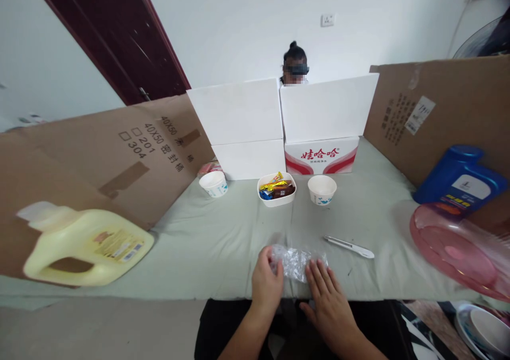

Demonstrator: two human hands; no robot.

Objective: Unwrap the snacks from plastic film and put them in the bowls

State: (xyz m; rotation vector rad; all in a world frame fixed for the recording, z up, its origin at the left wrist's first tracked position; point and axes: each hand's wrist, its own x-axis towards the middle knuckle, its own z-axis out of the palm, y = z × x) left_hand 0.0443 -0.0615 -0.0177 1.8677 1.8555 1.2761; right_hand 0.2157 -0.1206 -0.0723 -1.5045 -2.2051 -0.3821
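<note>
A crumpled piece of clear plastic wrapping (295,264) lies near the table's front edge. The fingers of my left hand (268,283) curl around its left end and grip it. Laid flat over its right end is my right hand (329,291), fingers stretched out. To the right is a white-handled utility knife (350,247), untouched. Beyond the wrapping stands a white square tub (274,203) holding several wrapped snacks (278,187). White paper bowls with blue prints flank it, a right bowl (322,191) and a left bowl (214,185).
A yellow detergent jug (87,248) lies at left. On the right are a blue bottle (458,182) and a pink plastic basin (450,248). Cardboard panels (159,153) and white boxes (247,161) enclose the table (223,243). Another person sits behind the boxes.
</note>
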